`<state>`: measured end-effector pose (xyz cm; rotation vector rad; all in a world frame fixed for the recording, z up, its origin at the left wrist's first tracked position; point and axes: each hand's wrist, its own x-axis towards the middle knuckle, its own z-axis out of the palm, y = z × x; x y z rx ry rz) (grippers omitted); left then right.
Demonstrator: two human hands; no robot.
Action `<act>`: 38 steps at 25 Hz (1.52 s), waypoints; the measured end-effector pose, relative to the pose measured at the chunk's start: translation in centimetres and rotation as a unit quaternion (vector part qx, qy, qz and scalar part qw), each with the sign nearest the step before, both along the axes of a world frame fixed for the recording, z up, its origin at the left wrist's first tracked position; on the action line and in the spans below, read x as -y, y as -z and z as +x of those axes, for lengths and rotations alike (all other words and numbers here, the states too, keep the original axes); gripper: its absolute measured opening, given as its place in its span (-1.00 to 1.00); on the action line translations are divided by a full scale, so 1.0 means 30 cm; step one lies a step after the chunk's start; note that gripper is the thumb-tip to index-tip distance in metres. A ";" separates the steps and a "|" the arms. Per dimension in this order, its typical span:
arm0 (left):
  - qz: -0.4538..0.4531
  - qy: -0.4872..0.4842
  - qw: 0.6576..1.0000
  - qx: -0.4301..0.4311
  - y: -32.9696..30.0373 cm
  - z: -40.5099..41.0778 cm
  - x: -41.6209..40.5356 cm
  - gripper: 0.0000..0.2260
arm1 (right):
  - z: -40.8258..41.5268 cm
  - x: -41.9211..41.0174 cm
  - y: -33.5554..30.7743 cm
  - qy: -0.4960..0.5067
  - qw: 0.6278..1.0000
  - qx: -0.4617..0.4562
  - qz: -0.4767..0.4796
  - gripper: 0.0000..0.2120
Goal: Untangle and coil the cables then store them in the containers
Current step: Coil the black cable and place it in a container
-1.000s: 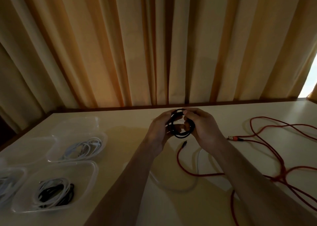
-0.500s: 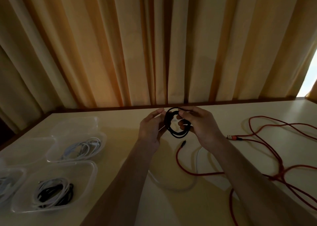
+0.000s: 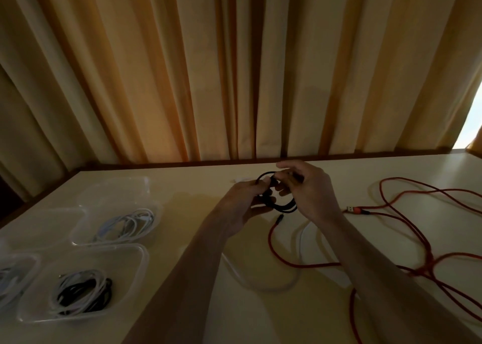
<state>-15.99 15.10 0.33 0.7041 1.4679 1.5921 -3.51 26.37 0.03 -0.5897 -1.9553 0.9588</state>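
Observation:
A small black cable coil [image 3: 283, 206] hangs above the table between both hands. My left hand [image 3: 241, 202] grips its left side, thumb on top. My right hand [image 3: 310, 189] pinches the coil's upper right part with curled fingers. A long red cable [image 3: 407, 229] sprawls loose over the right of the table, its plug near my right wrist. A white cable [image 3: 273, 286] loops on the table under my forearms. Clear plastic containers stand at the left: one [image 3: 78, 229] holds a white coil, another [image 3: 135, 260] holds white and black coils.
The cream table [image 3: 195, 304] ends at a dark far edge below orange curtains [image 3: 234, 69]. An empty-looking clear container [image 3: 117, 189] stands behind the others, and another [image 3: 28, 262] with pale cables sits at the far left edge.
My left hand, which had opened slightly away from the coil, has closed on it again. My right hand shifted its fingers along the coil's top. The coil stays in the same place.

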 end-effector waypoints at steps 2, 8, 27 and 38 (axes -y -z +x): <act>0.004 0.024 0.996 0.086 -0.010 0.000 0.006 -0.60 | -0.004 0.003 -0.006 0.012 1.000 -0.022 -0.013 -0.92; 0.090 0.028 0.967 0.235 -0.023 0.003 0.012 -0.70 | 0.000 -0.002 -0.011 0.010 0.998 -0.056 -0.013 -0.94; 0.058 -0.015 0.997 -0.050 0.005 0.011 -0.020 -0.81 | -0.010 0.013 -0.013 -0.011 0.998 -0.052 -0.026 -0.89; 0.075 -0.112 0.990 -0.042 0.006 0.027 -0.016 -0.76 | -0.003 0.012 -0.020 -0.053 0.991 -0.022 -0.123 -0.91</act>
